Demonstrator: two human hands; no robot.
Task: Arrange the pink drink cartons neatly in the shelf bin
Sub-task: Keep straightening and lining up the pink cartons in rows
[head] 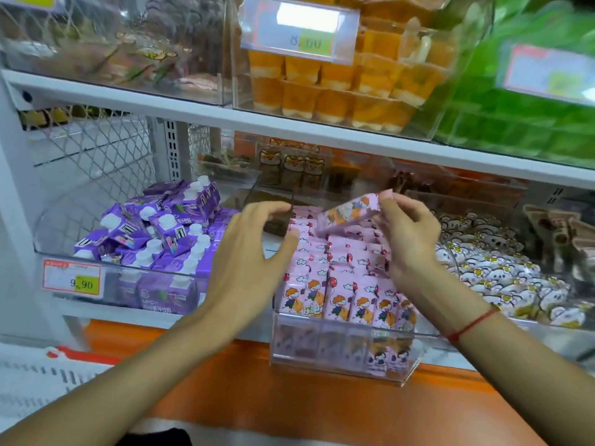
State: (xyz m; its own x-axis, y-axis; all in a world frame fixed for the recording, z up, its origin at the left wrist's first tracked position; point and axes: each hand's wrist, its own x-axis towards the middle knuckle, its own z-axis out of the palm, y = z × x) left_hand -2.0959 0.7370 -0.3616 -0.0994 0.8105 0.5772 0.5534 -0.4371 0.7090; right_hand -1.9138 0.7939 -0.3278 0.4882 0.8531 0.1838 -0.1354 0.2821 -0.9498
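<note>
A clear plastic shelf bin on the lower shelf holds several pink drink cartons standing in rows, printed with a cartoon child. My right hand pinches one pink carton by its end and holds it tilted above the back rows. My left hand hovers at the bin's left side with fingers spread and relaxed, holding nothing. The rear rows are partly hidden by my hands.
A bin of purple cartons with white caps sits to the left, with a price tag on its front. White cartoon packets fill the bin on the right. Orange cups and green packs are on the shelf above.
</note>
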